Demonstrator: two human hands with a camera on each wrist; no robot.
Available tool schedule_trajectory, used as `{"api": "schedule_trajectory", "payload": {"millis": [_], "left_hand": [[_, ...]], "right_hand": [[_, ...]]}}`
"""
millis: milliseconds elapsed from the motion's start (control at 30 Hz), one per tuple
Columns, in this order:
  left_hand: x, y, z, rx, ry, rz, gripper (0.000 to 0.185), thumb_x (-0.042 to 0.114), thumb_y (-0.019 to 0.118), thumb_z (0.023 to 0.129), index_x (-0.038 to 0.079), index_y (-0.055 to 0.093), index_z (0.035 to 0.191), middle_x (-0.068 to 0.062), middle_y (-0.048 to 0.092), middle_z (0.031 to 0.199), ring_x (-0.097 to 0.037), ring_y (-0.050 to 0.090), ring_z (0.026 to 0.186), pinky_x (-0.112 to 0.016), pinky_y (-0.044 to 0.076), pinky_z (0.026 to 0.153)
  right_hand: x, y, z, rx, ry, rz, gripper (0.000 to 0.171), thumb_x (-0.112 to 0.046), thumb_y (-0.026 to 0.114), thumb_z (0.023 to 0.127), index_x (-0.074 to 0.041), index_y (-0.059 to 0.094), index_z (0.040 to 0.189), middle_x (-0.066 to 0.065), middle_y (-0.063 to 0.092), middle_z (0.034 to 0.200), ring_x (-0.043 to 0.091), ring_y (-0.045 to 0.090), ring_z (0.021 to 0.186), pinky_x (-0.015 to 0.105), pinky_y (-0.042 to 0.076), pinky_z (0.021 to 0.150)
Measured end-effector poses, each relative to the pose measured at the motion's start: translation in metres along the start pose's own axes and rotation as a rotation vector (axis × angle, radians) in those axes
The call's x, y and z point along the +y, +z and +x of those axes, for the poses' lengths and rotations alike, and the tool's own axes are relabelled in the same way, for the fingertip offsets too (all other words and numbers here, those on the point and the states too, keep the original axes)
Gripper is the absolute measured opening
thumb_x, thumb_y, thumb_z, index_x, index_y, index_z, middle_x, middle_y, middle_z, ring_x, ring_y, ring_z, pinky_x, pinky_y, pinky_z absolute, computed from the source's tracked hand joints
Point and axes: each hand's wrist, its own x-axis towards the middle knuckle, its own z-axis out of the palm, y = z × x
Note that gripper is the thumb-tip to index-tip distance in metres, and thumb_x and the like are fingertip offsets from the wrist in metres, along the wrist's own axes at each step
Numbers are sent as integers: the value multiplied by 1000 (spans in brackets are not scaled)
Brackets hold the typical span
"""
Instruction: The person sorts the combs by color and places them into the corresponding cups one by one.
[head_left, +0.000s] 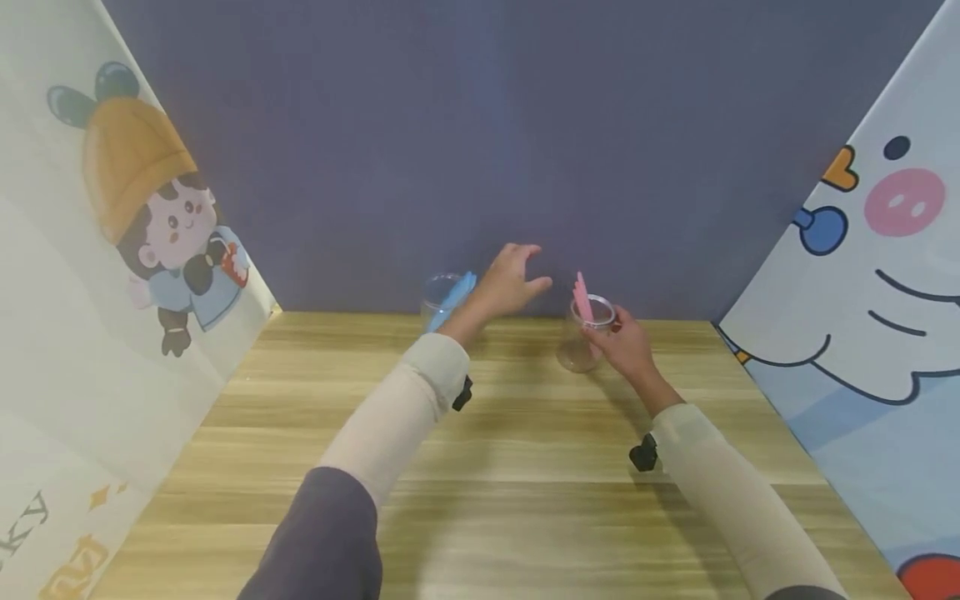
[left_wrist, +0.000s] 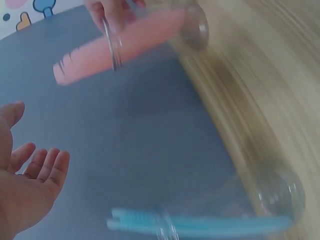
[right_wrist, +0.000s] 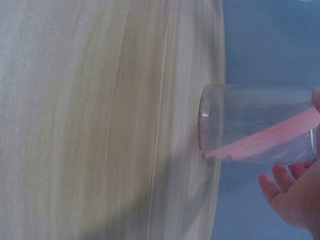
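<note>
My right hand (head_left: 630, 346) grips a clear jar (head_left: 576, 357) near its rim, thumb on the near side. Several flat pink sticks (head_left: 582, 298) lean inside the jar, their tips rising above the rim. In the right wrist view, the jar's base (right_wrist: 210, 122) is at the tabletop. My left hand (head_left: 510, 282) is raised with fingers spread and holds nothing; it is between the two jars in the head view. Behind the left wrist, a second clear jar (head_left: 438, 287) holds slim blue sticks (head_left: 454, 298), partly hidden by that arm.
The wood-grain table (head_left: 495, 467) ends at a dark grey back panel (head_left: 450, 150). Printed panels flank it, a cartoon child (head_left: 183, 217) on the left and a white pig-nosed figure (head_left: 885, 275) on the right. Small black devices (head_left: 643, 454) sit at both wrists.
</note>
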Motion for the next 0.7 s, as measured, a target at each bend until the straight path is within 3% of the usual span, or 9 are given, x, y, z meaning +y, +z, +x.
{"api": "schedule_trajectory", "payload": {"millis": [300,500,700], "left_hand": [[-38,-42,-17,32,-95,-14,65,36,63,101,10,38,156,-15,36,158,-32,39,147,-47,36,124],[-64,-68,-30,57,-147,67,67,37,62,101,10,37,157,-16,33,160,-35,33,149,-52,35,124],[-95,-92,-42,86,-206,128,69,37,62,101,6,35,157,-19,29,163,-38,28,151,-54,31,125]], "right_hand": [[-3,-4,5,-61,-22,-17,80,-37,72,93,6,37,151,34,50,147,50,52,132,62,47,109],[-11,-16,9,-119,-23,23,81,-39,71,94,10,36,147,36,50,142,49,53,127,61,50,105],[-15,-34,18,-101,-40,-93,91,-54,53,101,13,23,154,39,37,153,54,42,139,65,40,114]]}}
